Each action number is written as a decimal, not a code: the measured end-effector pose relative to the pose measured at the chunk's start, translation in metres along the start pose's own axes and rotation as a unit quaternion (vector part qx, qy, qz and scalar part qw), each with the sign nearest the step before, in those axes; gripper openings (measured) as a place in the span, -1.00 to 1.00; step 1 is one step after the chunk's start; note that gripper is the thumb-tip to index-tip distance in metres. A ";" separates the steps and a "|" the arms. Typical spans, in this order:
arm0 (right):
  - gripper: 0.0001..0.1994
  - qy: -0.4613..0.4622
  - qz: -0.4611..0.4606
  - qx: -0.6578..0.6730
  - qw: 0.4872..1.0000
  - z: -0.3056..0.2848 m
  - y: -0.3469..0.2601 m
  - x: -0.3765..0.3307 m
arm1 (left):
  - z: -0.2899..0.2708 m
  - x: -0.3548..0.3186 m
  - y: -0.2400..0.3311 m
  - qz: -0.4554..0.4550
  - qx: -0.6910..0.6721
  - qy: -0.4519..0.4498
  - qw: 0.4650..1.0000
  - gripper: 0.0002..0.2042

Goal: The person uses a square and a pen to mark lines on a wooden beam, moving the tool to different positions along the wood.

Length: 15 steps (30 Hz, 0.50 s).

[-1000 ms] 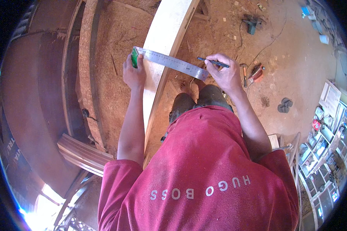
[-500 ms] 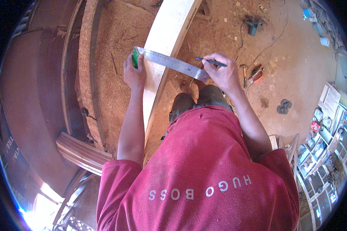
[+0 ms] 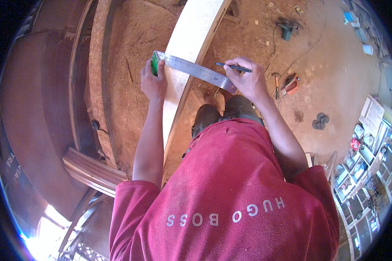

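Dusty reddish floor (image 3: 335, 78), shelving (image 3: 366, 165) at right. A pale smooth board (image 3: 191, 48) runs far to near; a steel square (image 3: 196, 69) lies across it. Left hand (image 3: 153, 80) clamps its green end, right hand (image 3: 246, 80) pinches a dark pencil (image 3: 233, 67), tip seemingly over the blade.

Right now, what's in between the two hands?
In the head view, the steel ruler spans from the left hand to the right hand, lying across the pale curved plank. The right hand holds a pencil.
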State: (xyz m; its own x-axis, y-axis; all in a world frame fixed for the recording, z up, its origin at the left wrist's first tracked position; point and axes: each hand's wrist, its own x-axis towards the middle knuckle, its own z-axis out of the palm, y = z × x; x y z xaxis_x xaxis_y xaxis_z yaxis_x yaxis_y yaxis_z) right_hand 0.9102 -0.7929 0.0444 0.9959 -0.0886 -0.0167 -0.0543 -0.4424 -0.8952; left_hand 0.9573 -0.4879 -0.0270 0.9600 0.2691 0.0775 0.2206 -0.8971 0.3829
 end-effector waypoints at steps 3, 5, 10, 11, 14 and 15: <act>-0.86 -0.018 -0.002 -0.031 0.999 0.010 -0.007 0.006 | 0.001 0.000 -0.002 0.015 -0.022 0.026 0.999 -0.40; -0.86 -0.046 0.017 -0.005 0.999 0.015 -0.018 0.012 | 0.002 0.000 -0.004 0.019 -0.025 0.031 0.999 -0.42; -0.84 -0.060 -0.002 -0.005 0.998 0.034 -0.013 0.023 | -0.004 0.001 0.005 0.000 -0.016 0.005 1.000 -0.44; -0.82 -0.069 0.004 -0.014 0.998 0.037 -0.015 0.025 | -0.006 0.000 0.006 -0.004 -0.025 0.000 1.000 -0.43; -0.82 -0.081 0.008 -0.016 0.997 0.040 -0.024 0.030 | -0.004 0.001 0.002 0.003 -0.034 0.012 0.999 -0.46; -0.82 -0.084 0.007 -0.016 0.996 0.043 -0.023 0.032 | -0.004 0.000 0.000 0.001 -0.034 0.013 0.999 -0.46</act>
State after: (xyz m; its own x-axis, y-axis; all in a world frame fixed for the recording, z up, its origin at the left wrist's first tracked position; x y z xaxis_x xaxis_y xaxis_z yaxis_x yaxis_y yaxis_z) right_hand 0.9461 -0.7470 0.0448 0.9929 0.0541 -0.1058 -0.0680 -0.4708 -0.8796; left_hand 0.9569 -0.4862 -0.0238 0.9551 0.2782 0.1024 0.2064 -0.8720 0.4439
